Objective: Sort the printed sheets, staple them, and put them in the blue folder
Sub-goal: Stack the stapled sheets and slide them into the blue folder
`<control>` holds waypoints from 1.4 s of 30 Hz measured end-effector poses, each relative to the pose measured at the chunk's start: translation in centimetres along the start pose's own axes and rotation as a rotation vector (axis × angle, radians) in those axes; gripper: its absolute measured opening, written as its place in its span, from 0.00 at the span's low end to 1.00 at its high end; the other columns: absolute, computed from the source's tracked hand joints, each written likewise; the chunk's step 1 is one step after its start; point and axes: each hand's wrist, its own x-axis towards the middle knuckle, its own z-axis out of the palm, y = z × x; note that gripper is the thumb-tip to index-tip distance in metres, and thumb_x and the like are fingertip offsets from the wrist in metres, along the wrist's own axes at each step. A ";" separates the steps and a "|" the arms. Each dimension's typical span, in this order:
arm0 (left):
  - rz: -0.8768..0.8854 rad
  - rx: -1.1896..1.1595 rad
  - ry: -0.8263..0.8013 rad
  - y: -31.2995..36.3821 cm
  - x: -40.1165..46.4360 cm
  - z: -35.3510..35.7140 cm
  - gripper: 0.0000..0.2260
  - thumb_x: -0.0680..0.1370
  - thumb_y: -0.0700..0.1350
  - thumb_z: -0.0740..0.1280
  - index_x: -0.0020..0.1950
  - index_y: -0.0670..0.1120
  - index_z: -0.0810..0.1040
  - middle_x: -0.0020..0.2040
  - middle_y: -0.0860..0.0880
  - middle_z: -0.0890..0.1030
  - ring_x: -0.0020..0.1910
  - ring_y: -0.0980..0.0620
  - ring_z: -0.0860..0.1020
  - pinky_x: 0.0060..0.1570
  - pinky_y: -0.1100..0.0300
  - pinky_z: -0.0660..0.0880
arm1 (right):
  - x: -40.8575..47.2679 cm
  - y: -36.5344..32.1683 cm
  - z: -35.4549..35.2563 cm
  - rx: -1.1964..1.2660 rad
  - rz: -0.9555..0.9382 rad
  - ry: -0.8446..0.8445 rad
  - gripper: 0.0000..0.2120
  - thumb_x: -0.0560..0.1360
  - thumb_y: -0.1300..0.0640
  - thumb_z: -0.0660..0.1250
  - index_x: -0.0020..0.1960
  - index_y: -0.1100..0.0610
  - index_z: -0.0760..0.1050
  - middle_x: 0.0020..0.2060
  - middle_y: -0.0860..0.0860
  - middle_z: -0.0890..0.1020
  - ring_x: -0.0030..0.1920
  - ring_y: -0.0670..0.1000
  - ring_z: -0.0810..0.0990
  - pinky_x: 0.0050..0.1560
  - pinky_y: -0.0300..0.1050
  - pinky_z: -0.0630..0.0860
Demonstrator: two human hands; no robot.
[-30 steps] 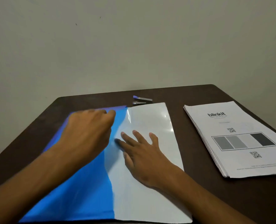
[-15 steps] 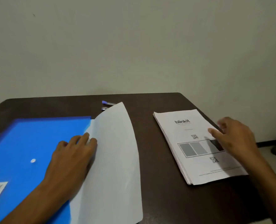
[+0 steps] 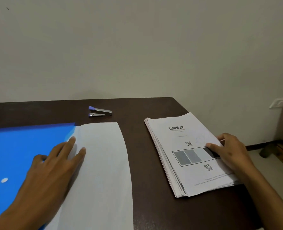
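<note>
Pale, bare wall (image 3: 137, 47) fills the background behind a dark brown surface (image 3: 142, 163) whose far right corner shows clearly. Lying open at the left side of the surface, the blue folder (image 3: 18, 146) spreads flat, its white inner flap (image 3: 102, 171) turned out toward the middle and a small white dot visible on the blue part. Resting on the folder where blue meets white, the left hand (image 3: 54, 168) lies with its fingers straight and spread, pressing flat and gripping nothing. Near the far edge, just beyond the folder's flap, a small stapler (image 3: 100, 112) with a blue tip sits on its own, apart from both hands. Toward the right edge lies the stack of printed sheets (image 3: 187, 155), its top page showing the word "blinkit", two QR codes and a row of grey bars. Gripping the right edge of that stack, the right hand (image 3: 228, 151) has its thumb on the top sheet and its fingers curled round the side of the pile. Beyond the right edge a light floor (image 3: 273, 176) and a wooden furniture leg (image 3: 270, 149) appear.
</note>
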 end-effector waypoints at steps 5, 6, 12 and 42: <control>0.012 -0.020 0.030 -0.2 0.3 0.5 0.42 0.45 0.30 0.83 0.60 0.43 0.86 0.65 0.34 0.80 0.62 0.39 0.71 0.33 0.41 0.77 | 0.0 -0.1 -0.5 0.018 -0.056 0.110 0.08 0.78 0.54 0.75 0.48 0.57 0.78 0.43 0.53 0.82 0.42 0.55 0.78 0.38 0.47 0.69; 0.012 -0.023 0.034 -0.2 0.3 0.6 0.42 0.46 0.30 0.83 0.60 0.43 0.86 0.65 0.34 0.80 0.62 0.39 0.71 0.33 0.41 0.77 | -0.1 -0.2 -0.7 0.032 -0.066 0.136 0.07 0.78 0.54 0.74 0.48 0.57 0.78 0.42 0.52 0.82 0.42 0.55 0.78 0.38 0.47 0.69; 0.032 -0.027 0.045 -0.3 0.8 1.1 0.42 0.43 0.30 0.84 0.58 0.42 0.88 0.62 0.34 0.82 0.60 0.39 0.71 0.29 0.43 0.77 | -1.4 -2.2 -3.3 0.193 -0.176 0.249 0.06 0.79 0.55 0.71 0.50 0.57 0.77 0.42 0.52 0.82 0.43 0.57 0.80 0.38 0.46 0.72; -0.264 0.011 0.101 1.1 0.1 -5.0 0.21 0.52 0.27 0.77 0.42 0.39 0.80 0.28 0.44 0.74 0.22 0.43 0.73 0.27 0.66 0.47 | -13.7 -12.5 4.5 0.304 -0.314 -0.325 0.15 0.75 0.54 0.75 0.59 0.44 0.78 0.54 0.41 0.84 0.53 0.45 0.81 0.45 0.39 0.73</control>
